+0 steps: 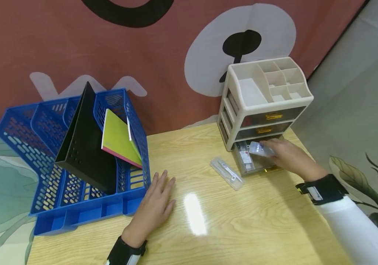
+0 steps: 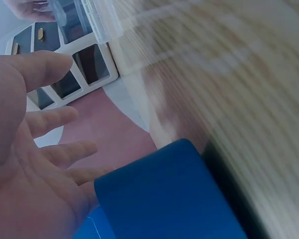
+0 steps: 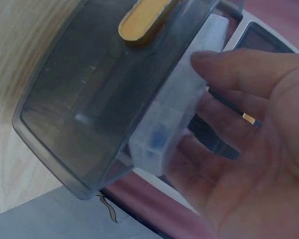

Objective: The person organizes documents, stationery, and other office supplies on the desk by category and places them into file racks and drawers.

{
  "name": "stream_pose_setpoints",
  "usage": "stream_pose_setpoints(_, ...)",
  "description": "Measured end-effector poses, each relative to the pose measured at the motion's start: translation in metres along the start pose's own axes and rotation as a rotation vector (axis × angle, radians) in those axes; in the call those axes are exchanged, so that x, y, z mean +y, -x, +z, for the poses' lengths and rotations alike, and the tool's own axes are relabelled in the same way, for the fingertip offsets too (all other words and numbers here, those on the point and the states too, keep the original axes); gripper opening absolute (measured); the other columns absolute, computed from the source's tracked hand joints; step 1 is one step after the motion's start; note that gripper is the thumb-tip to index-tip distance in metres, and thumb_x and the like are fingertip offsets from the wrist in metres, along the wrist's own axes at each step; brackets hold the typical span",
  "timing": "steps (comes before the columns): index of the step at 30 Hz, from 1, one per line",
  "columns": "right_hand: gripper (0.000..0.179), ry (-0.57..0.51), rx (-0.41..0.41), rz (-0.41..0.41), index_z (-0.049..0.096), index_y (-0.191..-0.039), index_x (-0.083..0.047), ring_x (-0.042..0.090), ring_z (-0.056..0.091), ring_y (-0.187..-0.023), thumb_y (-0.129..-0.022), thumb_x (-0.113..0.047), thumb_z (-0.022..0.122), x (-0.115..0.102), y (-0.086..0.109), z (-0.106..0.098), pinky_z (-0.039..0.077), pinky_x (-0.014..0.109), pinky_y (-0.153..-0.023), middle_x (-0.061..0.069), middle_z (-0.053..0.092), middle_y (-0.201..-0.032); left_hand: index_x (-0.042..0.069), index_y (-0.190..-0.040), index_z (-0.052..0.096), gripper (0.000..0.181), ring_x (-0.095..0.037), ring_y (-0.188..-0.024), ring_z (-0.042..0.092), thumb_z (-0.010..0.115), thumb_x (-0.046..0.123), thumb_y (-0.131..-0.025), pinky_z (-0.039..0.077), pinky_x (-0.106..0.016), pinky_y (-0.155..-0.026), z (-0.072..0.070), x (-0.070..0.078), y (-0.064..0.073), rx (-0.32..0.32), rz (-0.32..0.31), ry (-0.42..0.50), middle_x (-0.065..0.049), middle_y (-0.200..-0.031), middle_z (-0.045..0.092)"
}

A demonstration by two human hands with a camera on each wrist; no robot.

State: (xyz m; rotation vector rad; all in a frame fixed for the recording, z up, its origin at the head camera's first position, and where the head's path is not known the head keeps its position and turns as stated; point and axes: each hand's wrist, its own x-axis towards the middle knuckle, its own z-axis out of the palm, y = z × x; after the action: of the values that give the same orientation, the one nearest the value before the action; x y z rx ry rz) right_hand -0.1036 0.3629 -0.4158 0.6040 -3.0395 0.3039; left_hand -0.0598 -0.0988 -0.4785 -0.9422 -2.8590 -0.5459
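Note:
My right hand [image 1: 288,154] pinches a small translucent plastic case [image 1: 260,149] over the pulled-out bottom drawer [image 1: 250,171] of a white desktop organizer [image 1: 273,105]. Something blue shows inside the case [image 3: 157,134] in the right wrist view, where thumb and fingers lie on opposite sides of it. Further small items, one with a white label [image 1: 246,157], lie at the drawer's left side. Palm down, my left hand [image 1: 154,208] rests on the table beside the blue file rack [image 1: 92,208], its fingers straight and holding nothing.
Left of the drawer, a clear case [image 1: 226,173] with a slim white-and-metal tool inside lies on the wooden table [image 1: 242,228]. In the rack stand a black folder [image 1: 91,147] and a yellow-green notebook [image 1: 119,136]. A printed cloth [image 1: 162,73] hangs behind.

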Motion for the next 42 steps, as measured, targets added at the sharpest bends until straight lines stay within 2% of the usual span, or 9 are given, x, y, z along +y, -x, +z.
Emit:
stream_pose_setpoints(5, 0.055, 0.017, -0.068, 0.085, 0.056, -0.129, 0.006, 0.046, 0.062, -0.1, -0.077, 0.004, 0.072, 0.005, -0.007, 0.005, 0.053, 0.061, -0.081, 0.032, 0.064, -0.117, 0.01, -0.146, 0.044, 0.066, -0.044, -0.142, 0.022, 0.069, 0.026, -0.087, 0.037, -0.06, -0.107, 0.0, 0.0, 0.001, -0.002, 0.011, -0.013, -0.022, -0.156, 0.03)
stream_pose_setpoints(9, 0.058, 0.016, -0.086, 0.147, 0.054, -0.133, 0.003, 0.048, 0.058, -0.108, -0.078, 0.002, 0.072, 0.011, -0.011, 0.014, 0.051, 0.064, -0.086, 0.033, 0.059, -0.126, 0.01, -0.146, 0.043, 0.067, -0.044, -0.142, 0.021, 0.069, 0.028, -0.087, 0.039, -0.061, -0.105, 0.001, -0.001, 0.003, -0.004, 0.029, -0.022, -0.023, -0.157, 0.027)
stream_pose_setpoints(13, 0.059, 0.005, -0.067, 0.161, 0.052, -0.133, 0.002, 0.051, 0.055, -0.111, -0.078, 0.0, 0.073, 0.014, -0.015, 0.021, 0.048, 0.066, -0.087, 0.035, 0.056, -0.128, 0.011, -0.148, 0.04, 0.072, -0.043, -0.143, 0.02, 0.069, 0.034, -0.086, 0.038, -0.06, -0.106, 0.001, -0.002, 0.003, 0.0, 0.053, -0.039, -0.025, -0.157, 0.027)
stream_pose_setpoints(18, 0.058, -0.002, -0.021, 0.174, 0.05, -0.13, 0.007, 0.049, 0.059, -0.102, -0.078, -0.003, 0.073, 0.016, -0.021, 0.029, 0.05, 0.064, -0.086, 0.036, 0.06, -0.117, 0.012, -0.151, 0.036, 0.075, -0.039, -0.145, 0.016, 0.065, 0.042, -0.088, 0.036, -0.059, -0.108, 0.0, -0.003, 0.003, -0.005, 0.076, -0.06, -0.024, -0.157, 0.027)
stream_pose_setpoints(23, 0.058, -0.086, -0.103, 0.339, 0.046, -0.13, 0.012, 0.048, 0.059, -0.097, -0.085, -0.015, 0.071, 0.013, -0.028, 0.034, 0.049, 0.064, -0.084, 0.036, 0.061, -0.11, 0.013, -0.152, 0.033, 0.078, -0.039, -0.146, 0.012, 0.062, 0.047, -0.089, 0.032, -0.059, -0.111, -0.001, -0.003, 0.003, -0.008, 0.113, -0.066, -0.023, -0.159, 0.024)
stream_pose_setpoints(27, 0.067, -0.176, -0.173, 0.44, 0.041, -0.134, 0.013, 0.055, 0.053, -0.108, -0.087, -0.023, 0.07, 0.011, -0.031, 0.038, 0.045, 0.068, -0.09, 0.04, 0.055, -0.12, 0.013, -0.153, 0.031, 0.078, -0.04, -0.146, 0.011, 0.059, 0.051, -0.091, 0.031, -0.059, -0.112, -0.001, -0.004, 0.003, -0.014, 0.138, -0.07, -0.023, -0.159, 0.023)
stream_pose_setpoints(29, 0.074, -0.194, -0.18, 0.453, 0.035, -0.14, 0.013, 0.057, 0.047, -0.116, -0.087, -0.026, 0.071, 0.01, -0.031, 0.041, 0.041, 0.069, -0.096, 0.042, 0.049, -0.128, 0.014, -0.153, 0.03, 0.078, -0.039, -0.146, 0.011, 0.058, 0.052, -0.091, 0.032, -0.059, -0.111, 0.0, -0.004, 0.003, -0.019, 0.139, -0.075, -0.022, -0.159, 0.023)
stream_pose_setpoints(34, 0.087, -0.197, -0.155, 0.443, 0.025, -0.146, 0.013, 0.059, 0.04, -0.122, -0.086, -0.029, 0.072, 0.005, -0.031, 0.044, 0.037, 0.069, -0.099, 0.044, 0.041, -0.136, 0.015, -0.154, 0.029, 0.078, -0.038, -0.146, 0.011, 0.058, 0.051, -0.091, 0.033, -0.059, -0.111, 0.0, -0.004, 0.004, -0.031, 0.13, -0.095, -0.021, -0.159, 0.024)
stream_pose_setpoints(42, 0.081, -0.188, -0.152, 0.442, 0.028, -0.143, 0.015, 0.059, 0.04, -0.121, -0.088, -0.028, 0.07, -0.002, -0.032, 0.043, 0.037, 0.069, -0.1, 0.045, 0.041, -0.134, 0.016, -0.154, 0.03, 0.075, -0.037, -0.146, 0.012, 0.056, 0.05, -0.092, 0.033, -0.058, -0.112, 0.0, -0.004, 0.004, -0.043, 0.122, -0.106, -0.02, -0.159, 0.027)
